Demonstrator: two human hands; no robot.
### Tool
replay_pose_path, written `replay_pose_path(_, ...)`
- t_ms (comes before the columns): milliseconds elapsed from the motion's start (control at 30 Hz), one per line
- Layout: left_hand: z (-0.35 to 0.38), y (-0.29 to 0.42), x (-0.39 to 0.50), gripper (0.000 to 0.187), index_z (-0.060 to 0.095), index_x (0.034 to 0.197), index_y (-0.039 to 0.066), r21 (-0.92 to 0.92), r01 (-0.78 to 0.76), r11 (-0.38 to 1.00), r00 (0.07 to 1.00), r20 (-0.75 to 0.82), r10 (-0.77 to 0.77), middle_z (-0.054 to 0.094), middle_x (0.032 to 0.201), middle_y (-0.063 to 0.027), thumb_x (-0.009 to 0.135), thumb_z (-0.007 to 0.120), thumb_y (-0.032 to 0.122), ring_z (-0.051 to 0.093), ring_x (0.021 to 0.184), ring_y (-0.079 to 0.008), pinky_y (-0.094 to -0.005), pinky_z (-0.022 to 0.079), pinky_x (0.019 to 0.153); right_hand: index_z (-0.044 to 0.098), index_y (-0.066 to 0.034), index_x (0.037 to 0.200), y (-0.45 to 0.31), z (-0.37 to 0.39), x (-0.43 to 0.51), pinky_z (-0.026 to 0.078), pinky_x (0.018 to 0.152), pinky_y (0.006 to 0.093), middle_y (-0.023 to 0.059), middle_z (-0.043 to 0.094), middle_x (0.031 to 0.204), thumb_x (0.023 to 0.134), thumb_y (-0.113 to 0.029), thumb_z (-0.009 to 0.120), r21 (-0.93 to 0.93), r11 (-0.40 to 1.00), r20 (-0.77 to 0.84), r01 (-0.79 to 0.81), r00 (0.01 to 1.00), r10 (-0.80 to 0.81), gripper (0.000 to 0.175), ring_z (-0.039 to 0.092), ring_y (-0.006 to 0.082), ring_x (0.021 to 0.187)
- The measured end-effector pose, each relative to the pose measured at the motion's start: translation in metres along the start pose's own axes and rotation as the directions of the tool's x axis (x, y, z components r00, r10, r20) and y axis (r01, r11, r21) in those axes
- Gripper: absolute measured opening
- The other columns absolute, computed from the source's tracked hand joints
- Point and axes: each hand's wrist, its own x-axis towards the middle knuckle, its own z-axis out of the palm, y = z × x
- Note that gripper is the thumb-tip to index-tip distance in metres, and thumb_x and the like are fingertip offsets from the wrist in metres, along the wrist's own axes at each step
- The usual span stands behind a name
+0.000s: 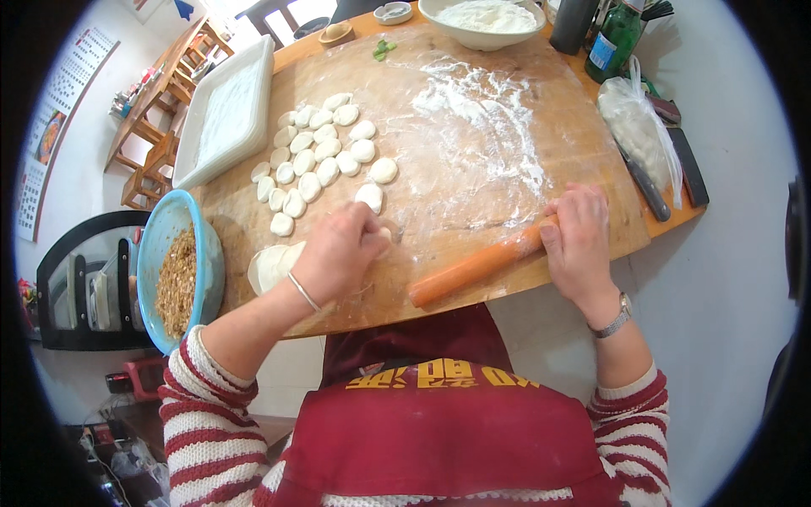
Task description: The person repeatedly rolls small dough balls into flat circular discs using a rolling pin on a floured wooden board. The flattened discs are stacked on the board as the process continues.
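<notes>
My right hand (pixel 580 244) grips the right end of a wooden rolling pin (pixel 481 263), which lies slantwise near the front edge of the floured wooden board (pixel 443 209). Over the board's left part is my left hand (pixel 345 247), its fingertips at a small pale piece of dough (pixel 384 236); whether they grip it cannot be made out. Flattened dough wrappers (pixel 269 269) lie partly hidden behind my left wrist. Beyond it, several small dough discs (pixel 327 149) are spread out, one of them (pixel 369 198) just past my fingers. Loose flour (pixel 481 114) covers the board's upper right.
A blue bowl of filling (pixel 206 253) stands at the left edge, below stacked white trays (pixel 256 120). A bowl of flour (pixel 485 43) is at the back. On the right are a green bottle (pixel 616 41), a plastic bag (pixel 633 127) and a knife (pixel 649 190).
</notes>
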Motion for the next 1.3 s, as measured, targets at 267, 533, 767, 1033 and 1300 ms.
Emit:
replay_pose_path(267,0.001,0.045,0.134,0.019,0.078,0.098,0.002,-0.293,-0.067,0.954,0.989,-0.148,0.024,0.076,0.085,-0.0155,0.086,0.079,0.017,0.071,0.077,-0.0222,-0.0366,0.057,0.074,0.059,-0.002,0.101,0.002,0.001,0.0,0.032,0.113,0.0562,0.0181,0.055,0.107,0.098,-0.035,0.055,-0.005,1.0,-0.01,0.003,1.0,-0.003,0.033,0.052,0.0407,0.119)
replay_pose_path(533,0.02,0.081,0.195,0.011,0.08,0.09,0.003,-0.225,-0.15,0.963,0.986,-0.109,0.129,0.077,0.087,-0.0177,0.083,0.077,0.011,0.074,0.082,-0.0291,-0.0373,0.058,0.078,0.059,-0.0013,0.096,0.01,-0.009,-0.002,0.036,0.107,0.0567,0.02,0.055,0.105,0.093,-0.026,0.062,-0.035,0.995,0.019,-0.095,0.995,0.096,0.025,0.051,0.0421,0.11)
replay_pose_path(767,0.037,0.095,0.139,0.013,0.079,0.095,0.001,-0.374,-0.293,0.88,0.933,0.091,0.349,0.076,0.085,-0.0191,0.084,0.075,0.008,0.074,0.077,-0.0294,-0.0381,0.057,0.075,0.058,0.0035,0.128,0.042,0.0,0.031,0.03,0.119,0.0542,0.0291,0.053,0.141,0.099,-0.031,0.055,-0.178,0.981,0.059,-0.071,0.995,0.083,0.045,0.041,0.0469,0.139)
replay_pose_path(1033,0.042,0.099,0.151,0.02,0.079,0.095,0.001,-0.258,-0.374,0.891,0.913,0.064,0.402,0.074,0.084,-0.0214,0.091,0.069,0.017,0.073,0.077,-0.0319,-0.0395,0.057,0.075,0.038,0.0044,0.153,0.056,0.062,0.139,0.025,0.125,0.0466,0.0287,0.038,0.159,0.106,-0.049,0.044,-0.139,0.986,-0.138,-0.094,0.988,0.075,0.071,0.029,0.0404,0.153)
replay_pose_path(1300,0.042,0.098,0.134,0.019,0.073,0.096,-0.005,-0.458,-0.144,0.877,0.967,0.121,0.222,0.074,0.082,-0.0165,0.089,0.073,0.013,0.071,0.075,-0.0227,-0.0379,0.057,0.073,0.052,0.0066,0.141,0.03,-0.012,0.021,0.039,0.115,0.0492,0.0256,0.053,0.148,0.102,-0.043,0.053,-0.21,0.977,0.204,-0.044,0.975,0.088,0.062,0.045,0.0408,0.142)
